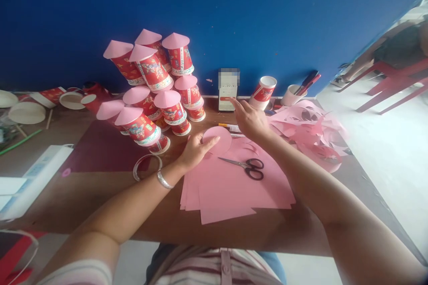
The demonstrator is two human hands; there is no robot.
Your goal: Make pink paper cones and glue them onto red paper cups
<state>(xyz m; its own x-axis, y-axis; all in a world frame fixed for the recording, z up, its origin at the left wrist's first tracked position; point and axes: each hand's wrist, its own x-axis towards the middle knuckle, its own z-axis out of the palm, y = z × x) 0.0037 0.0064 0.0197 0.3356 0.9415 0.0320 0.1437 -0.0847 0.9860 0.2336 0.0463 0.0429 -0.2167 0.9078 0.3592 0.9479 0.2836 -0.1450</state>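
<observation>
A round pink paper disc [220,140] is held by my left hand [197,149], its thumb on top of the disc. My right hand [249,118] is raised in front of a phone [228,91] that leans on the blue wall, a finger pointing at the lower part of its screen. Nothing shows in that hand, and its fingers are apart. Scissors [249,168] with black handles lie on a stack of pink paper sheets [227,196] below my hands.
Several red paper cups with pink cone tops [150,71] stand stacked at the left. Pink paper scraps [310,133], a red cup [264,91] and a pen cup [293,95] are at the right. A person sits at the far right.
</observation>
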